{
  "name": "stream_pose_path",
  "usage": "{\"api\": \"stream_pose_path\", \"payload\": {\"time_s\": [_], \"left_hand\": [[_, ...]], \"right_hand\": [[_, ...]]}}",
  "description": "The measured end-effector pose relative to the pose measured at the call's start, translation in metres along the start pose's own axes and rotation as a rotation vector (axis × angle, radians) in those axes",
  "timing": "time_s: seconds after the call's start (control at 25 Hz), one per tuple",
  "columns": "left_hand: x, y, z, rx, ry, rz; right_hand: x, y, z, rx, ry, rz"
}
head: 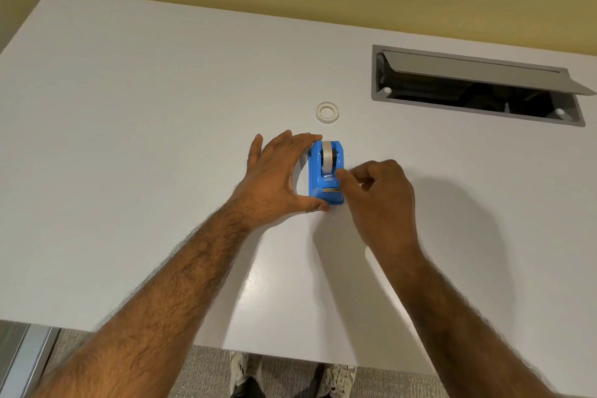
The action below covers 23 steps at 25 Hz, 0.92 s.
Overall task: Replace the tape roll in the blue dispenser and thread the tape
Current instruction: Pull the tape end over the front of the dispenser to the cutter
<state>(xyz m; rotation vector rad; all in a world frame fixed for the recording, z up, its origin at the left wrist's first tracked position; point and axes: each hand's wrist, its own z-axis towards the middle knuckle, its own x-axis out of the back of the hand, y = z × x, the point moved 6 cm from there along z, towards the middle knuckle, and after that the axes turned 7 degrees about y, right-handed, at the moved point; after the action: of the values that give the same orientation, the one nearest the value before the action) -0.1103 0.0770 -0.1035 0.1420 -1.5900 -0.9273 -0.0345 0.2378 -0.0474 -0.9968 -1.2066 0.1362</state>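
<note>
The blue dispenser stands on the white table, its cutter end toward me. A white tape roll sits in its cradle, with a short loose end hanging down toward the cutter. My left hand grips the dispenser's left side, fingers at the far end and thumb at the near corner. My right hand is at the dispenser's right side with its fingers curled, thumb and forefinger pinched at the tape's loose end. A second, thin roll ring lies flat on the table just beyond the dispenser.
An open grey cable hatch with a raised lid is cut into the table at the back right. A yellow wall runs behind the table. The table's near edge is below my forearms, with carpet and my shoes under it.
</note>
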Motion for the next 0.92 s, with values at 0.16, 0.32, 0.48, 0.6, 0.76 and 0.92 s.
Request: {"api": "stream_pose_path", "payload": {"time_s": [0.16, 0.32, 0.48, 0.6, 0.76, 0.92], "left_hand": [[0.000, 0.000, 0.000, 0.001, -0.001, -0.002], [0.000, 0.001, -0.001, 0.000, 0.008, -0.002], [0.002, 0.002, -0.002, -0.003, 0.015, -0.014], [0.002, 0.002, -0.002, 0.008, 0.016, -0.037], [0.002, 0.002, -0.002, 0.005, 0.023, -0.036], [0.003, 0.003, -0.002, 0.003, 0.025, -0.030]], "right_hand": [[-0.006, 0.009, 0.001, -0.358, -0.092, 0.118], [-0.009, -0.001, 0.000, -0.396, -0.090, 0.152], [-0.016, -0.008, -0.005, -0.360, -0.064, 0.086], [-0.018, -0.010, -0.007, -0.376, -0.048, 0.084], [-0.015, -0.009, -0.010, -0.422, -0.035, 0.179], [-0.008, -0.007, -0.017, -0.480, 0.009, 0.339]]}}
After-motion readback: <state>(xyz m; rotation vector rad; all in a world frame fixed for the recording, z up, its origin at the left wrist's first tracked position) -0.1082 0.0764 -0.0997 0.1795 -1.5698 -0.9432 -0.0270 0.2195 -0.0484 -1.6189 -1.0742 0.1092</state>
